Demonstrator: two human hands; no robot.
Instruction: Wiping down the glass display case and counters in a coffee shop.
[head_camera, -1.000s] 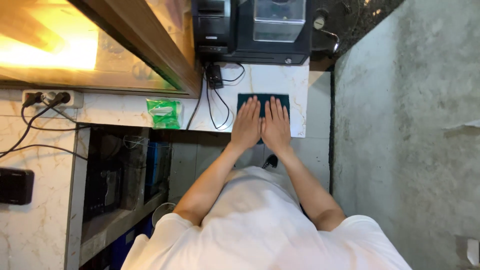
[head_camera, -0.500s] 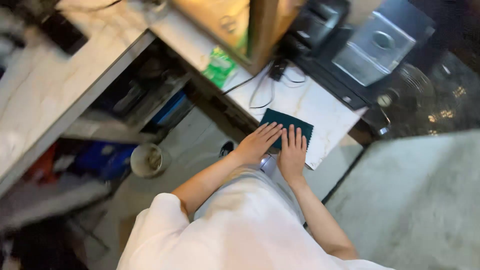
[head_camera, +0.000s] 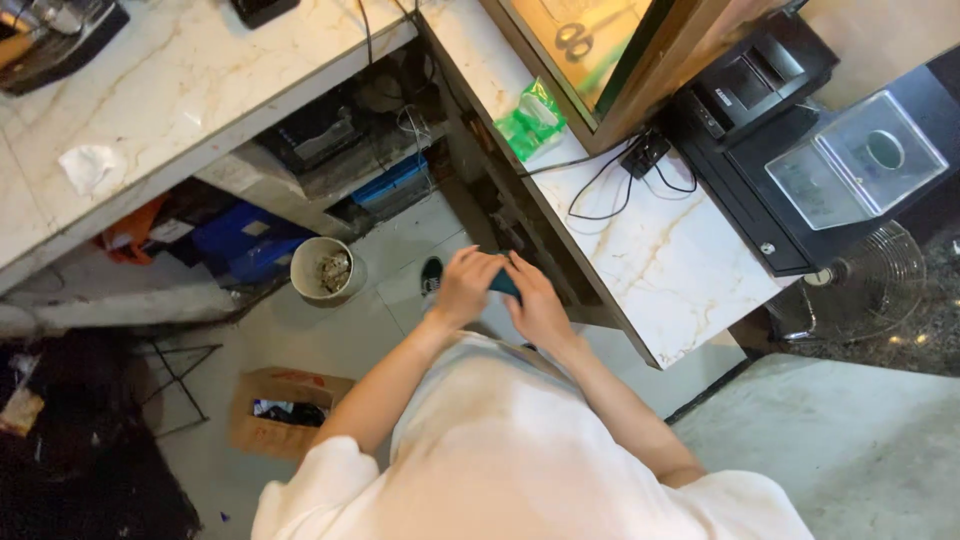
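Dark green and flat, a small thing (head_camera: 503, 283) sits between the two hands near the middle of the frame, off the counter and just in front of the person's body. Only a thin strip of it shows, because the fingers cover most of it, so what kind of thing it is cannot be told. The left hand (head_camera: 466, 286) wraps around its left side and the right hand (head_camera: 535, 305) lies over its right side. Both hands are closed on it and meet over it.

White cloth from the person's shirt (head_camera: 520, 440) fills the bottom of the frame and hides the legs. Just right of the hands is a marble counter (head_camera: 660, 270) with black cables (head_camera: 610, 185) on it. A green packet (head_camera: 530, 120) lies higher up on the same counter. A black machine (head_camera: 760, 90) with a clear lid (head_camera: 855, 160) stands at the upper right, and part of it is cut off by the top edge. A round wire fan (head_camera: 880, 285) sits at the right edge.

Left of the hands, on the floor, is a white bucket (head_camera: 327, 270); what is in it is hard to make out. A brown box (head_camera: 285, 410) lies at the lower left. The far lower left is too dark to see.
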